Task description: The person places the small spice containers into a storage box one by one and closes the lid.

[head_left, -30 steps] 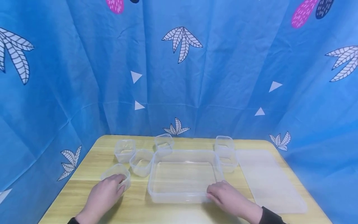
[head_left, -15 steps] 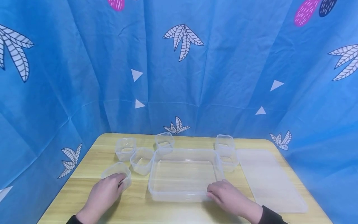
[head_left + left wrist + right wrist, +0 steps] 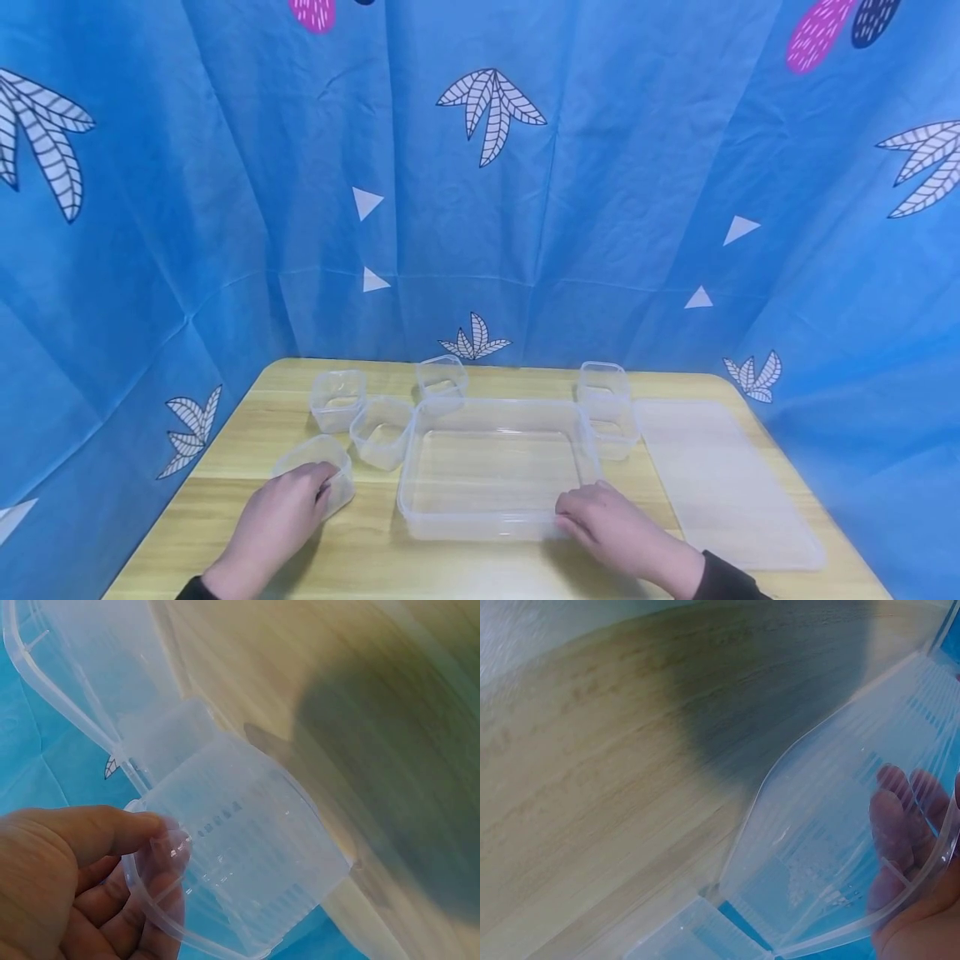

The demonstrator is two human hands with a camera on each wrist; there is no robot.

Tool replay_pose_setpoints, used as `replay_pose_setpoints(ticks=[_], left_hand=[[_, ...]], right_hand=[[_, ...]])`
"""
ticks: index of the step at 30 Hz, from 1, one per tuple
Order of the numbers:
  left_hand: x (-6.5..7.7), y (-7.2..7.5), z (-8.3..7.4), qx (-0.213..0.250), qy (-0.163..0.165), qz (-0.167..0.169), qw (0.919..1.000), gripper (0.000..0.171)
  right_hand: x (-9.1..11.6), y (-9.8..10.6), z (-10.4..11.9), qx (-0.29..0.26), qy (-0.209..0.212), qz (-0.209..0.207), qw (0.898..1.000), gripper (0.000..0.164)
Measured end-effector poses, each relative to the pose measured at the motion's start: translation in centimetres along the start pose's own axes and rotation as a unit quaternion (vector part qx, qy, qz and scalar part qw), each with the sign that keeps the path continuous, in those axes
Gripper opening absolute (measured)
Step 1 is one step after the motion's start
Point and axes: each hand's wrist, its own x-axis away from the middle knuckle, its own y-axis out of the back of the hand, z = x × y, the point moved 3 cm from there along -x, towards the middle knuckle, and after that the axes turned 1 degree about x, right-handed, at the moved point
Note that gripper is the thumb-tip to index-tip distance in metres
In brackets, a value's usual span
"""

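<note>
My left hand (image 3: 281, 517) pinches the near right rim of a small clear plastic container (image 3: 343, 492) at the left front of the table. In the left wrist view, its thumb lies outside this container (image 3: 240, 825) and the other fingers are inside, behind the clear wall. My right hand (image 3: 607, 529) grips the rim at the near right corner of a large clear rectangular plastic box (image 3: 480, 527), which stands in the middle. Through that box's wall (image 3: 810, 832), the right wrist view shows fingers inside the box.
Several more small clear containers stand around the box: one at the far left (image 3: 337, 408), one beside the box (image 3: 381, 446), others behind it and to its right. A flat translucent lid (image 3: 727, 492) lies on the wooden table (image 3: 450, 575) at right. A blue patterned curtain (image 3: 480, 225) hangs behind.
</note>
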Motion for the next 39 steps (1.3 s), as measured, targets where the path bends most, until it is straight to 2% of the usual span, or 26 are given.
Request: replay_pose_setpoints(ticks=[8,11,18,23,26,32,39], left_hand=[[-0.2,0.5,-0.5,-0.004,-0.010,-0.005,0.9999,0.015],[-0.3,0.9,-0.7,-0.004,-0.014,-0.002,0.9999,0.021],[-0.7,2.3,-1.4,-0.005,-0.026,-0.008,0.9996,0.016],[-1.1,3.0,-1.9,-0.007,-0.039,-0.017,0.9991,0.024],[-1.4,3.3,-2.2,-0.006,-0.042,-0.019,0.9989,0.024],[-2.0,4.0,-2.7,-0.004,-0.041,-0.015,0.9990,0.011],[-2.9,4.5,-3.4,0.005,-0.052,-0.011,0.9986,0.016]], right_hand=[[0.0,0.0,0.0,-0.002,0.002,-0.001,1.000,0.022],[0.0,-0.1,0.0,-0.008,-0.001,0.005,1.000,0.022],[0.0,-0.1,-0.1,-0.013,-0.007,0.010,1.000,0.021],[0.0,-0.1,-0.2,-0.016,-0.012,0.017,1.000,0.021],[0.0,-0.1,-0.2,-0.019,-0.015,0.020,1.000,0.021],[-0.1,0.1,-0.2,-0.013,-0.010,0.016,1.000,0.022],[0.0,0.0,-0.1,-0.011,-0.012,0.015,1.000,0.021]])
